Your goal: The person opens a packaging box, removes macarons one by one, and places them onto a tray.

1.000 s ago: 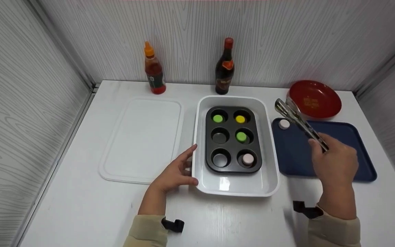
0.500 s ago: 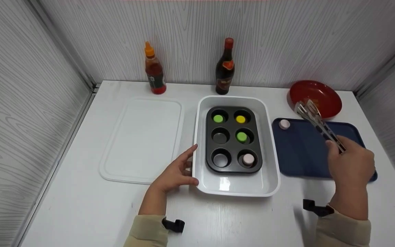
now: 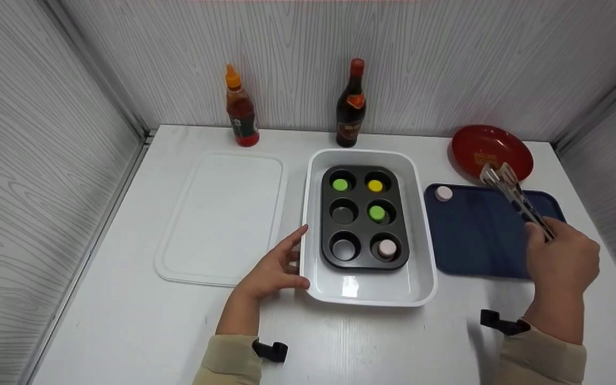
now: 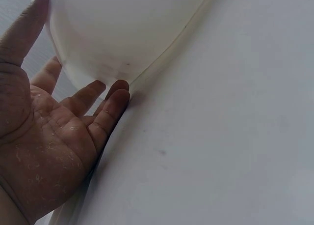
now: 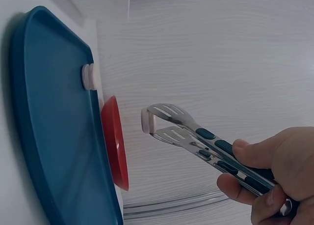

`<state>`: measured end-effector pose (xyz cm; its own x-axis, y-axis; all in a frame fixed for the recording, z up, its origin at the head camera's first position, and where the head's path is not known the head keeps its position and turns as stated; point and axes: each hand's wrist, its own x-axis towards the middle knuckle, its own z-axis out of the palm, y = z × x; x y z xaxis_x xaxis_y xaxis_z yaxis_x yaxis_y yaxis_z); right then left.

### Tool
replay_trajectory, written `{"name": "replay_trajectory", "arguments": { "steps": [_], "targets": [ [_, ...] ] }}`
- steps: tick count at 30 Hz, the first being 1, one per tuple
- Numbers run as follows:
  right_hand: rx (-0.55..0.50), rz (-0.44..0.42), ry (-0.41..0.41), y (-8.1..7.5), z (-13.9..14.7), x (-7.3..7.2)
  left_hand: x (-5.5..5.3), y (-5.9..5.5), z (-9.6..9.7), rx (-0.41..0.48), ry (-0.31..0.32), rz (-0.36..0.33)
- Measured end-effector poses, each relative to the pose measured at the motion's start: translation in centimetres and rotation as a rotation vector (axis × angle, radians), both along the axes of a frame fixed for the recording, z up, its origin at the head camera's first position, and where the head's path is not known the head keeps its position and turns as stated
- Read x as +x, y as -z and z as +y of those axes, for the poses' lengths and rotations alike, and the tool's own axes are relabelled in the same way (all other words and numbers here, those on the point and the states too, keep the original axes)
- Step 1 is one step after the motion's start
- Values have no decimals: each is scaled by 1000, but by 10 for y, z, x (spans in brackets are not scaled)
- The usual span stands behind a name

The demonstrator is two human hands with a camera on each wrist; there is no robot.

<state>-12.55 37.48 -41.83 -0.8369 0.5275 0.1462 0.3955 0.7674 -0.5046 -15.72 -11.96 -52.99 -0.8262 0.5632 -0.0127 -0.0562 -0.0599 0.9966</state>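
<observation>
My right hand (image 3: 563, 263) grips metal tongs (image 3: 519, 200) over the blue tray (image 3: 479, 240), their tips overlapping the red plate's near rim in the head view. Between the tong tips, the right wrist view shows a pale pink macaron (image 5: 147, 121). Another pale macaron (image 3: 443, 193) lies at the tray's far left corner. My left hand (image 3: 271, 272) rests its spread fingers and thumb against the left side of a white basin (image 3: 361, 291). In the basin is a dark muffin tin (image 3: 359, 227); green, yellow and pale pink macarons occupy several of its cups.
A red plate (image 3: 516, 155) stands behind the blue tray. Against the back wall are a sauce bottle (image 3: 242, 115) with an orange cap and a dark bottle (image 3: 351, 112) with a red cap. Left of the basin lies a flat whitish lid (image 3: 222, 219).
My right hand has moved right with the tongs, whose tips have gone from the tray's far left corner to in front of the red plate. The left hand stays where it was.
</observation>
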Motion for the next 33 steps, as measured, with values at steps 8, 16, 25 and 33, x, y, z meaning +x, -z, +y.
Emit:
{"name": "replay_trajectory", "arguments": {
  "steps": [8, 16, 25, 33],
  "targets": [
    [-36, -90, 17, 3, 10, -3, 1, 0, 0, 8, -3, -16],
    [-50, -133, 9, 8, 13, -5, 1, 1, 0, 14, -6, -27],
    [-67, -179, 22, 13, 17, -8, 2, 0, 0, 17, 2, -11],
    [-77, -194, 13, 20, 21, -11, 1, -1, 1, 1, -2, -13]
  ]
}}
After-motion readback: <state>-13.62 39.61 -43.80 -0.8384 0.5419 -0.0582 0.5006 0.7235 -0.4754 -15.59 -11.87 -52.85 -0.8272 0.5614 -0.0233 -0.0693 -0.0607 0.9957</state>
